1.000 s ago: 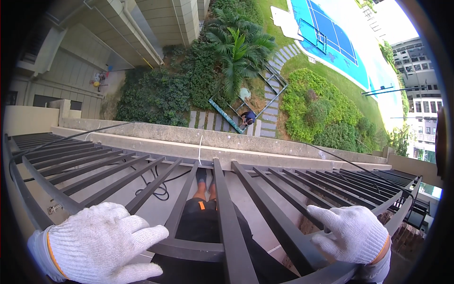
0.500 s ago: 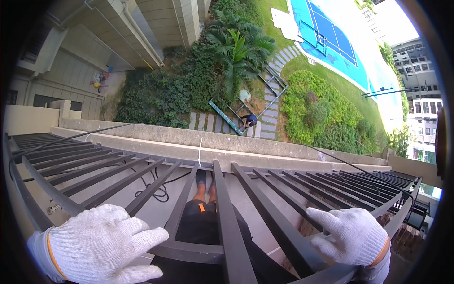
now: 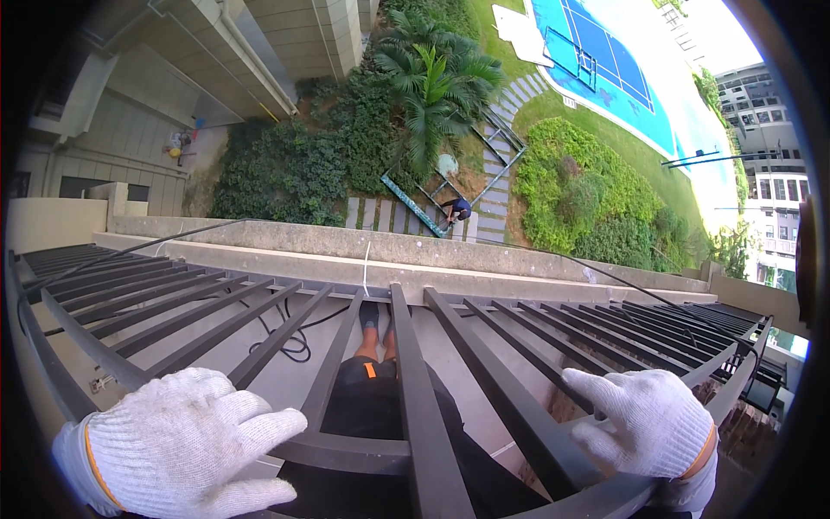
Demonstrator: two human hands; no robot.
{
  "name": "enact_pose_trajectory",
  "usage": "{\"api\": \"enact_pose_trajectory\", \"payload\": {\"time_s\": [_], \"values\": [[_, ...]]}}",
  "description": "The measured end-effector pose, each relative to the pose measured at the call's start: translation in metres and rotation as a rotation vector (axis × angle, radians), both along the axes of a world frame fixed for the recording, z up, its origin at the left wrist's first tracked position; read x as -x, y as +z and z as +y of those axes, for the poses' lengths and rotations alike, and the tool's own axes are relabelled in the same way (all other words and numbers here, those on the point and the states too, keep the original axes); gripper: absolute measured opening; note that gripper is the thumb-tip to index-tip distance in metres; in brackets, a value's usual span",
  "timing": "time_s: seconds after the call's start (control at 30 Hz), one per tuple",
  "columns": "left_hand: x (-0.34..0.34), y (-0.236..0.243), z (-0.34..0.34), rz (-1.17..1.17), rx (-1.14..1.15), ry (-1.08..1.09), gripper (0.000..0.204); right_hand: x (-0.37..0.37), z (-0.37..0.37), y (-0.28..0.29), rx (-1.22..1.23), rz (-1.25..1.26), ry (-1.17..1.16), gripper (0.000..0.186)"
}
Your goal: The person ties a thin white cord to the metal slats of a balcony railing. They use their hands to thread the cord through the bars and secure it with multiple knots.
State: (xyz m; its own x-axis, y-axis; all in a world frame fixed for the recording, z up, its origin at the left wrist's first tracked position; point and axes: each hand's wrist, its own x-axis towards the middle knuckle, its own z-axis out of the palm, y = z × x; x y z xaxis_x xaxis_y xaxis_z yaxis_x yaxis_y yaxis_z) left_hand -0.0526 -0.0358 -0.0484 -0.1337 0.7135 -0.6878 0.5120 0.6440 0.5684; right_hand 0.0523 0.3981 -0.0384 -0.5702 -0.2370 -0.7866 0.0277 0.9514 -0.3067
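The left hand (image 3: 177, 441), gloved, lies over the top rail of the dark railing (image 3: 421, 406), fingers extended and slightly spread, presumably for support. The railing spans the view before the body. The right hand (image 3: 644, 424), also gloved, extends its index finger and curls the others; whether these grip the rail cannot be told. Count: two gloved hands, one railing, one person (image 3: 459, 209) below.
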Motion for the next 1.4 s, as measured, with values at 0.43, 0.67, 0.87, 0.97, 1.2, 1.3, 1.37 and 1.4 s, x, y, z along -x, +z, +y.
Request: {"api": "enact_pose_trajectory", "payload": {"time_s": [0.43, 0.67, 0.87, 0.97, 1.2, 1.3, 1.37, 1.4], "values": [[-0.016, 0.005, 0.003, 0.105, -0.129, 0.253, 0.062, -0.001, 0.004, -0.001, 0.012, -0.022, -0.007, 0.068], [-0.056, 0.002, 0.006, 0.288, -0.354, 0.267, 0.056, -0.006, 0.01, -0.001, 0.022, -0.017, 0.021, 0.065], [-0.05, -0.01, 0.006, 0.287, -0.429, 0.171, 0.052, -0.005, 0.006, -0.003, 0.011, -0.025, 0.01, 0.064], [-0.047, -0.009, 0.005, 0.288, -0.434, 0.145, 0.05, -0.002, 0.004, -0.001, 0.004, -0.052, -0.023, 0.064], [-0.043, -0.003, 0.0, 0.274, -0.433, 0.102, 0.045, 0.003, 0.0, 0.0, -0.016, -0.077, -0.005, 0.065], [-0.04, 0.002, 0.0, 0.273, -0.428, 0.087, 0.043, -0.001, 0.0, -0.003, 0.008, -0.005, 0.015, 0.071], [-0.039, 0.004, 0.0, 0.272, -0.439, 0.079, 0.042, -0.003, 0.001, -0.004, 0.004, 0.025, 0.038, 0.076], [-0.039, 0.005, -0.001, 0.273, -0.445, 0.077, 0.041, -0.003, 0.001, -0.004, 0.0, 0.034, 0.038, 0.075]]}}
